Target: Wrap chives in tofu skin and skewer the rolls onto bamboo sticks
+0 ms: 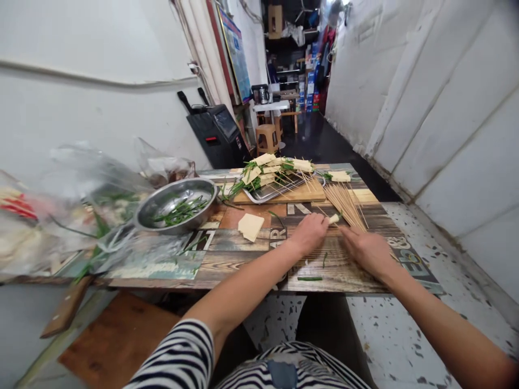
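Observation:
Under the fingers of my left hand (311, 233) is a small pale yellow tofu-sheet roll (333, 219) with a bit of green at its end. My right hand (367, 249) is closed just to the right of the roll, beside the near ends of a fan of bamboo skewers (344, 202); what its fingertips pinch is too small to make out. To the left of my hands lie flat tofu sheets (251, 227). A metal tray (263, 198) carries a pile of skewered tofu rolls (270, 170) with greens sticking out.
At left stands a steel bowl (178, 226) of cut green stalks, near clear plastic bags (97, 183). The tray rests on a wooden board (310, 192). Another roll (339, 176) lies past the skewers. Loose green pieces (309, 279) lie by the table's front edge.

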Available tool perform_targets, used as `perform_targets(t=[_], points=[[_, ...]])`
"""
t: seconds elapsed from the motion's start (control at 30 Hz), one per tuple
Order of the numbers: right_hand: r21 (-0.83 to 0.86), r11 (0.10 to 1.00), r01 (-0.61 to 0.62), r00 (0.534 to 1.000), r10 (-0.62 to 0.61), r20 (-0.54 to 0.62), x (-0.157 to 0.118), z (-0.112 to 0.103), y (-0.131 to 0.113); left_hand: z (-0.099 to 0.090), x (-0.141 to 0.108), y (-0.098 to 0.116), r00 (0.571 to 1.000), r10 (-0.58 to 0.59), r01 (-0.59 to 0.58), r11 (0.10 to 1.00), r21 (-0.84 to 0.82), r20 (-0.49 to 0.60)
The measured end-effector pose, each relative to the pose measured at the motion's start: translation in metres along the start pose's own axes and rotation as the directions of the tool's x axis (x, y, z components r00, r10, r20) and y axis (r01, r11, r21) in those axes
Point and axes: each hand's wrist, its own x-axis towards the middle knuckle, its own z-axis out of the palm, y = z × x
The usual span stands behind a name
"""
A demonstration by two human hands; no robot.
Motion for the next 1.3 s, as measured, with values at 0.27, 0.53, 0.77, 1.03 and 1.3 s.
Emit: perform_targets(t=[0.27, 0.53, 0.77, 1.03, 1.3], points=[[-0.052, 0.998, -0.037, 0.981, 0.047, 0.187, 0.004, 0.003, 0.016, 0.017, 0.008, -0.010, 0.997, -0.071, 0.069, 0.956, -0.284, 0.002], [0.099, 0.994, -0.049, 0.995, 0.057, -0.081, 0.026, -0.023, 0.015, -0.008, -0.032, -0.010, 0.991, -0.132, 0.116, 0.935, -0.335, -0.025], [0.394, 0.869, 0.300, 0.953, -0.251, -0.172, 0.085, -0.019, -0.069, -0.040, -0.151, -0.049, 0.933, -0.349, 0.340, 0.935, -0.103, -0.088], [0.298, 0.888, 0.349, 0.931, -0.366, 0.001, 0.143, -0.014, -0.186, -0.034, -0.242, -0.090, 0.774, -0.500, 0.418, 0.864, -0.279, -0.388], [0.306, 0.915, 0.265, 0.949, -0.303, 0.085, 0.151, -0.016, -0.196, -0.031, -0.247, -0.094, 0.756, -0.514, 0.372, 0.847, -0.381, -0.405]])
